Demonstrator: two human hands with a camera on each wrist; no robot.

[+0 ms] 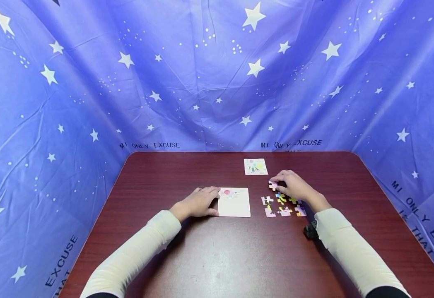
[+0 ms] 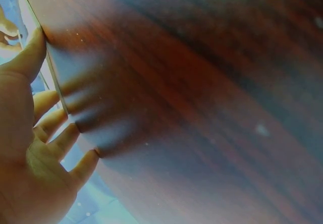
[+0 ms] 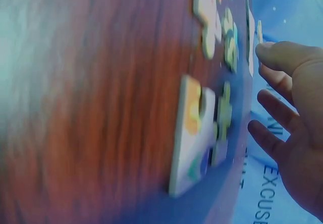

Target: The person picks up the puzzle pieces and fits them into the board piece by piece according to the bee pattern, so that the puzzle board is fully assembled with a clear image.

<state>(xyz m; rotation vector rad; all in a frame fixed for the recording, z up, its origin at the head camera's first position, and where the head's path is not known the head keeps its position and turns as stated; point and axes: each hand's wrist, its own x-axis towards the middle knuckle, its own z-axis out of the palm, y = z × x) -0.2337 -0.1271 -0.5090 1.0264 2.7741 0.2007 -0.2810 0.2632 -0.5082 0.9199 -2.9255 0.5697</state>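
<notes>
My left hand [image 1: 199, 202] rests at the left edge of a square white puzzle board [image 1: 235, 205], thumb near its lower corner and fingertips near the upper one. A small red round print and faint markings show on the board's upper part. In the left wrist view, fairly straight fingers [image 2: 64, 142] touch down along the board's edge. With thumb and fingertips my right hand [image 1: 295, 185] pinches a pink-and-white jigsaw piece [image 1: 273, 185], raised above the table in the right wrist view. Under and in front of that hand lie several loose jigsaw pieces [image 1: 285, 211] in two rough rows.
A small square picture card [image 1: 256, 167] with a colourful print lies farther back on the dark red wooden table [image 1: 202, 256]. Blue star-patterned cloth [image 1: 202, 82] hangs behind the table and along both sides. A black device [image 1: 309, 231] sits at the right wrist.
</notes>
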